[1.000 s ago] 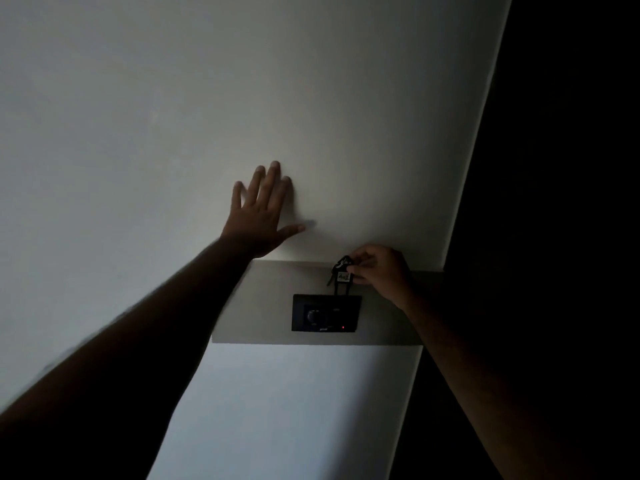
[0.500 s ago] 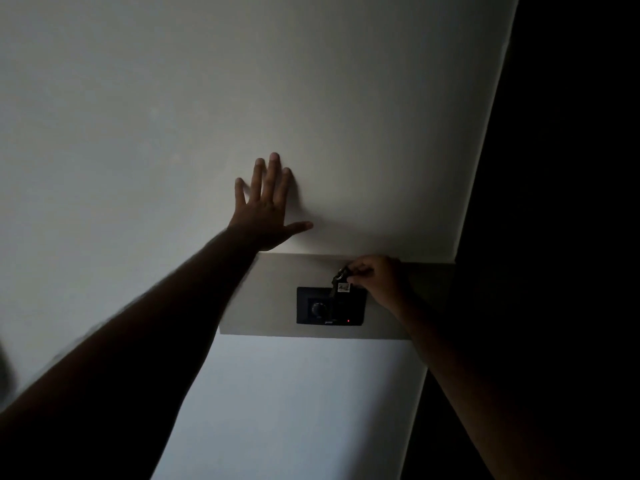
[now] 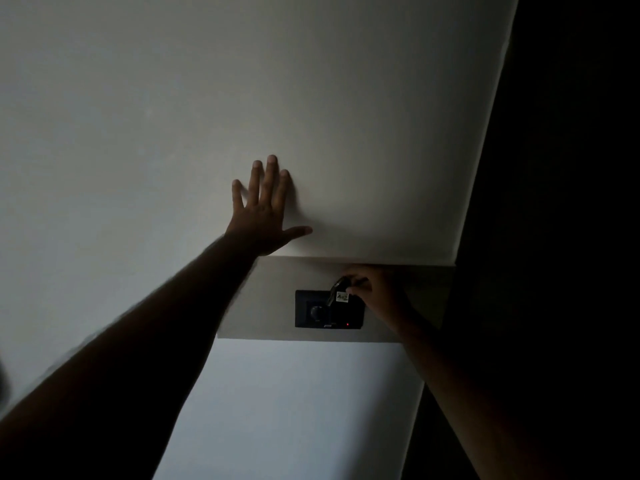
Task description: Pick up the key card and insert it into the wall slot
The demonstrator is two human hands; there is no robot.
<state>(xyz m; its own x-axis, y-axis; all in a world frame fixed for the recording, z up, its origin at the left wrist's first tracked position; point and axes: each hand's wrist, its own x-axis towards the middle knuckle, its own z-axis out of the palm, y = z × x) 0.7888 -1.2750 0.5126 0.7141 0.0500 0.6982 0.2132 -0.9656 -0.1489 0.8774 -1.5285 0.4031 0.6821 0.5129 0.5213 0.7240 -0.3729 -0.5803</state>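
Observation:
The room is dim. A black wall slot unit (image 3: pixel 313 318) with a round knob and a small red light sits on a beige wall panel (image 3: pixel 263 299). My right hand (image 3: pixel 375 292) pinches the key card (image 3: pixel 341 299), a dark tag with a small white label and a dark strap, against the upper right part of the unit. How deep the card sits is too dark to tell. My left hand (image 3: pixel 265 216) lies flat on the white wall above the panel, fingers spread, holding nothing.
White wall (image 3: pixel 173 133) fills the upper and left view, with more wall below the panel. A dark edge (image 3: pixel 554 202), perhaps a door or corner, runs down the right side.
My right hand has carried the key card down from the top of the panel onto the black unit. My left hand stays pressed flat on the wall.

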